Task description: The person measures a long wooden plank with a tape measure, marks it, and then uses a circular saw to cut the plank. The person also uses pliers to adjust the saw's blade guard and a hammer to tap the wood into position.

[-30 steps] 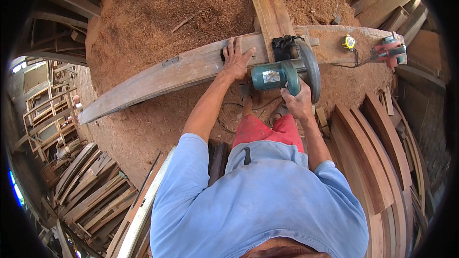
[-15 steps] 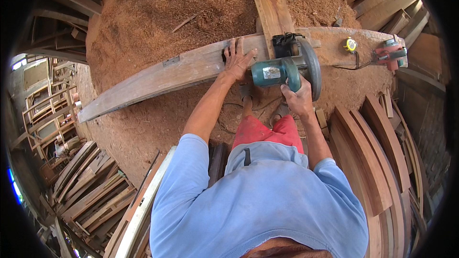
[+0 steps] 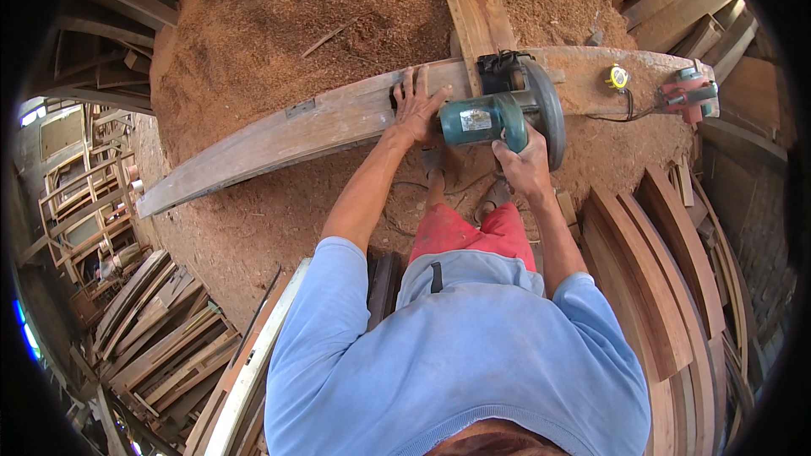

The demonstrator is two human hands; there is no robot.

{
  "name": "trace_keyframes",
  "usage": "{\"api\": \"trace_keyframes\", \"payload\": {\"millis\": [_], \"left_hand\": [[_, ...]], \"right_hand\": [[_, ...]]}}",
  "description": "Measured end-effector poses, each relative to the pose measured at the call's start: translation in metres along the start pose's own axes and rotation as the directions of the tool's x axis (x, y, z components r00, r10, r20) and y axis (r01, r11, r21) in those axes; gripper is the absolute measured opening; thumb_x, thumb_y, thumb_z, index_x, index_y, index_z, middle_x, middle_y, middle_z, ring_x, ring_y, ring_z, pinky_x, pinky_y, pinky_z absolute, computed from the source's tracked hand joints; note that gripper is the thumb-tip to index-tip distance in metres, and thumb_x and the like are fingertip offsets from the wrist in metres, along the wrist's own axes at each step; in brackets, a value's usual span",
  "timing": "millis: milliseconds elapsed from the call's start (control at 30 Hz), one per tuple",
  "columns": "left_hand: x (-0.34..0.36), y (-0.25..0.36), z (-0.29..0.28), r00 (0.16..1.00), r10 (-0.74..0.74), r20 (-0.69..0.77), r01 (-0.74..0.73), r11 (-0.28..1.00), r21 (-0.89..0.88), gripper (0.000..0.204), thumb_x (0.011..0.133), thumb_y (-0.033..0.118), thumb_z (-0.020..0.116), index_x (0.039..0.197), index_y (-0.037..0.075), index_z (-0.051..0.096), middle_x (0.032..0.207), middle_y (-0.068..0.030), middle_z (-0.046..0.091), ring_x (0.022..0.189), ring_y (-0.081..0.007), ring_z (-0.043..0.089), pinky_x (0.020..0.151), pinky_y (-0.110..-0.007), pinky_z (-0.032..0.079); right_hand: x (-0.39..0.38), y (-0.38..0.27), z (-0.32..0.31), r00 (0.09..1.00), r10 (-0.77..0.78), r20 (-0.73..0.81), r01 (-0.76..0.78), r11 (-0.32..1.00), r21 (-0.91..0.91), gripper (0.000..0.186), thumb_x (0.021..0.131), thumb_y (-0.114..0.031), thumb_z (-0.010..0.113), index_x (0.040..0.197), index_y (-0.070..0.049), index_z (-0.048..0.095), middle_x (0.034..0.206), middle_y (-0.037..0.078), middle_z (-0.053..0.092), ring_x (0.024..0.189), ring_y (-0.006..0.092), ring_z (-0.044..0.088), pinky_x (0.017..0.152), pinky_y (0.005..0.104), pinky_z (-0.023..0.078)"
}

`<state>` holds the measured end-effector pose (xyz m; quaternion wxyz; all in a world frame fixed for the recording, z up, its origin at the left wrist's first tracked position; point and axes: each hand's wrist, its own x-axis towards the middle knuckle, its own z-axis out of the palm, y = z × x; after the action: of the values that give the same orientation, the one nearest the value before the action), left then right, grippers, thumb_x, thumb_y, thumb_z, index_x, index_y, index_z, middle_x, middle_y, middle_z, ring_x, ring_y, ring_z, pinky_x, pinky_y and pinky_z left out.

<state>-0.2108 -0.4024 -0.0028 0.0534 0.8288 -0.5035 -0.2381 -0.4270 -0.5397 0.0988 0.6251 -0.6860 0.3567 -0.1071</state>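
Observation:
My right hand [image 3: 527,164] is wrapped around the rear handle of a teal circular saw [image 3: 466,123]. The saw's dark round guard is on its right side, and its front sits over the near end of a short wooden board [image 3: 483,17]. That board lies crosswise on a long, weathered bench plank [image 3: 329,118] and points away from me. Fingers spread, my left hand [image 3: 416,110] presses flat on the plank, just left of the saw and the board. The blade is hidden beneath the saw.
On the plank's right end are a yellow tape measure [image 3: 618,78] and a red-and-green power tool [image 3: 688,95] with a cord. A large sawdust heap [image 3: 262,42] rises behind the plank. Curved timber pieces [image 3: 642,270] stand at right, stacked wood [image 3: 173,329] at lower left.
The saw and my right hand have shifted slightly forward, away from me, along the crosswise board. My left hand stays at the same spot on the plank.

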Motion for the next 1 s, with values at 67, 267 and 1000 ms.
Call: {"api": "trace_keyframes", "payload": {"millis": [67,267,1000], "left_hand": [[-0.001,0.002,-0.003,1.000,-0.013,0.002,0.013,1.000,-0.019,0.114,0.042,0.020,0.095,0.142,0.039,0.043,0.164,-0.0231,0.005,0.149,-0.0531,0.001,0.116,-0.068,0.012],[0.001,-0.009,0.011,0.999,0.024,-0.030,-0.021,0.996,0.083,0.122,0.037,0.050,0.097,0.146,0.039,0.042,0.163,-0.0252,0.006,0.149,-0.0519,0.000,0.115,-0.068,0.010],[0.003,0.008,-0.008,0.994,-0.073,0.076,0.068,0.995,0.067,0.123,0.045,0.050,0.092,0.152,0.028,0.035,0.163,-0.0251,0.005,0.149,-0.0517,-0.003,0.114,-0.069,0.010]], "right_hand": [[0.002,0.001,0.000,1.000,-0.001,0.006,0.001,1.000,-0.006,0.026,0.082,-0.004,0.063,0.107,0.003,0.065,0.086,0.007,0.065,0.080,0.0151,0.059,0.078,0.0316,0.049],[0.006,0.001,0.002,1.000,-0.022,0.011,0.022,0.999,0.025,0.026,0.081,-0.004,0.063,0.106,0.004,0.064,0.085,0.007,0.064,0.080,0.0147,0.058,0.077,0.0315,0.049],[0.030,0.005,0.004,1.000,-0.018,0.005,0.018,1.000,0.006,0.027,0.080,-0.008,0.065,0.104,0.004,0.063,0.084,0.010,0.064,0.080,0.0197,0.059,0.079,0.0343,0.049]]}}
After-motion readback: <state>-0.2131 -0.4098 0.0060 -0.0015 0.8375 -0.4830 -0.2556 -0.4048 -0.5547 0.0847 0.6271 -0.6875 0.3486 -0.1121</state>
